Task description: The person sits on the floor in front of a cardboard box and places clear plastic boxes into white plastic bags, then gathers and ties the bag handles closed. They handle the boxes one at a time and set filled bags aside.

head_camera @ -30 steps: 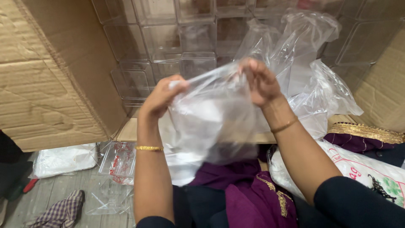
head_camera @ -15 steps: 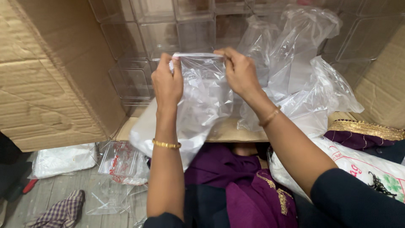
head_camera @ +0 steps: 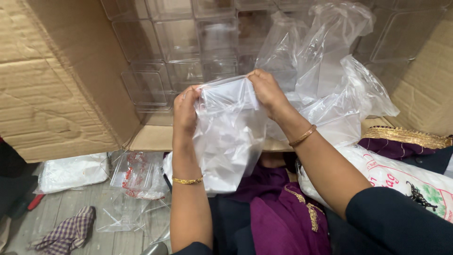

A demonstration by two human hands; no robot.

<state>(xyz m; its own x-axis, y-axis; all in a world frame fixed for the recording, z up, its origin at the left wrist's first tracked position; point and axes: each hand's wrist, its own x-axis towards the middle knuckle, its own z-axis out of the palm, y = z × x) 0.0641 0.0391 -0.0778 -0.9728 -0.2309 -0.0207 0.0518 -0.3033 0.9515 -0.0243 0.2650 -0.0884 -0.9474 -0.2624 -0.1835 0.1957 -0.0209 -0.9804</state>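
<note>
Hands (head_camera: 226,101) grip clear plastic bag (head_camera: 231,137); cardboard box (head_camera: 52,85) behind, wooden floor (head_camera: 75,198).

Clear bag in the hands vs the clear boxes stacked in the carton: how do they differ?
The clear plastic bag is soft and crumpled; the clear boxes are rigid and square-edged. The bag hangs in the air, pinched at its top edge by the left hand and right hand; the boxes sit stacked inside the cardboard carton, untouched. The bag looks milky where it folds; the boxes stay see-through. Both are transparent plastic.
</note>
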